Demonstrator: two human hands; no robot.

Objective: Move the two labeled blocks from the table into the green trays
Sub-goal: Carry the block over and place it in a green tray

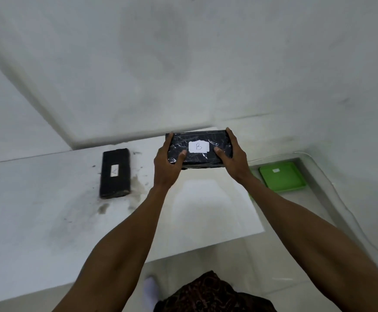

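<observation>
Block B (198,149): a dark, plastic-wrapped block with a white paper label marked "B" — held up clear of the white table (48,221), above its far right part.
Left hand (168,164): closed round the block's left end, thumb on the top face beside the label, fingers wrapped over the far edge and underneath.
Right hand (234,157): closed round the right end the same way, thumb on top, fingers over the far corner.
Other block (115,175): lies flat on the table to the left, well apart, label up; its letter is too small to read.
Green tray (282,176): low on the floor to the right, beyond the table edge, with a small white tag inside. Only this one tray shows clearly.
Step in hand: probably carrying block B across to the tray.
Doing it well: keep both ends gripped evenly — the wrap looks slick, so squeeze inward rather than pinch. Keep it level, clear the table's right edge, bend down and set it flat inside the rim, not dropped. Check that the tray's tag matches B before letting go.
</observation>
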